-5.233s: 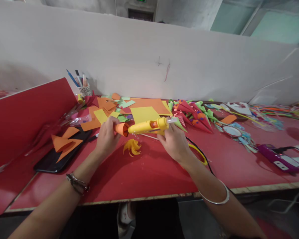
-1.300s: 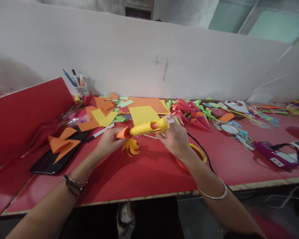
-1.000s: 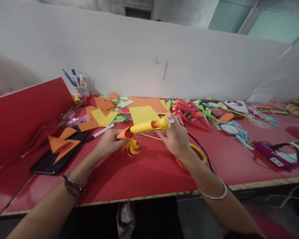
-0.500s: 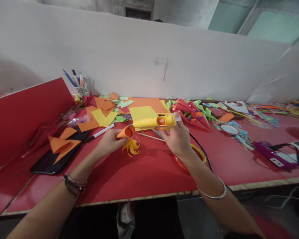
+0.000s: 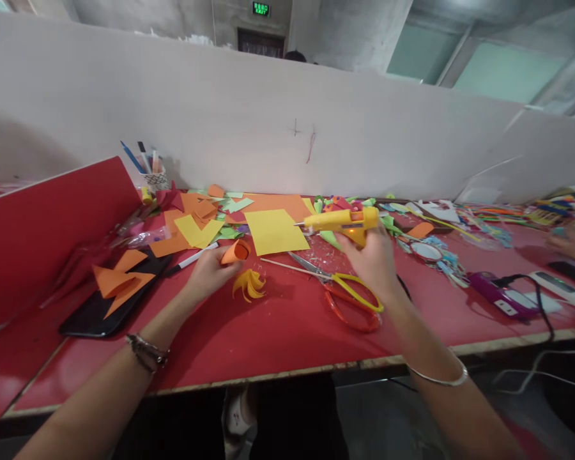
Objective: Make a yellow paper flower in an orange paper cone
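Note:
My left hand (image 5: 212, 271) grips a rolled orange paper cone (image 5: 236, 252), its wide mouth facing right. Below the cone, a curled yellow paper flower (image 5: 250, 285) lies on the red tabletop (image 5: 211, 351). In my right hand (image 5: 374, 259) is a yellow glue gun (image 5: 338, 221), its metal nozzle pointing left, apart from the cone. Scissors (image 5: 352, 294) with yellow and red handles lie open beneath my right wrist, beside a thin wooden stick (image 5: 287, 266). A square yellow paper sheet (image 5: 275, 231) rests behind, between the two hands.
Folded orange paper (image 5: 119, 281) lies on a black phone (image 5: 84, 317) at left, near a white marker (image 5: 191, 257). A pen cup (image 5: 154, 179) stands at the back. On the right are a purple power strip (image 5: 501, 297) and another person's hand (image 5: 572, 243).
My right hand has drawn the glue gun right, away from the cone's mouth, uncovering the scissors. The left hand still holds the cone. Another person's hand has come into view at right.

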Available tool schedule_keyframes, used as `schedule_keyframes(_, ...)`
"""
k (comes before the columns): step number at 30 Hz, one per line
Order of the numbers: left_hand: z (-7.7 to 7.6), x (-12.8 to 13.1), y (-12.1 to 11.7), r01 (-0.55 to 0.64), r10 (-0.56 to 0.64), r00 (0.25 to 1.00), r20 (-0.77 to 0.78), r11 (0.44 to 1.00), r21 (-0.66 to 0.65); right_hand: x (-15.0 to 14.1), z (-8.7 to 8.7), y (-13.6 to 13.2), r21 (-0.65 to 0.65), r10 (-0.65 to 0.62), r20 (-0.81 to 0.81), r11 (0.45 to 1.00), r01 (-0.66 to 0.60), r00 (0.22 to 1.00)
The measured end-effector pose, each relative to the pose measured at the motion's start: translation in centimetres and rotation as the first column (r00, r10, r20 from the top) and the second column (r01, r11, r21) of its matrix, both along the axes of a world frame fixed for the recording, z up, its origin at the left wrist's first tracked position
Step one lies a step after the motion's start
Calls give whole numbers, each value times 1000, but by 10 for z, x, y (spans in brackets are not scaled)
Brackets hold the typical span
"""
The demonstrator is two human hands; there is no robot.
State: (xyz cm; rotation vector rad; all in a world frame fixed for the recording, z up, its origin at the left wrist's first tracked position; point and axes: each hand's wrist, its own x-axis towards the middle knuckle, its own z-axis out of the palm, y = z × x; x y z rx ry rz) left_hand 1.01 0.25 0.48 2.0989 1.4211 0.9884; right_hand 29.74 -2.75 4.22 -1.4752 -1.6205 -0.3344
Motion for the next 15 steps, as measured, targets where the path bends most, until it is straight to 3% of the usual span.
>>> schedule_keyframes(4, -2, 0, 0, -61, 60, 995, 82, 998, 12, 59, -12, -15, -216, -113, 27, 969, 116, 993)
schedule_keyframes(7, -1, 1, -2, -100, 98, 986, 134, 995, 5, 97, -35, -23, -364, -194, 62, 909, 203, 979)
schedule_keyframes(9, -2, 2, -2, -106, 104, 982, 160, 994, 2, 115, -51, -25, -393, -245, 112, 879, 269, 963)
schedule_keyframes(12, -5, 2, -1, -105, 105, 976, 189, 994, -10, 129, -67, -25, -452, -222, 125, 855, 254, 967)
schedule_keyframes(15, -9, 2, 2, -71, 69, 978, 196, 997, 5, 134, -72, -22, -505, -127, 127, 845, 175, 984)
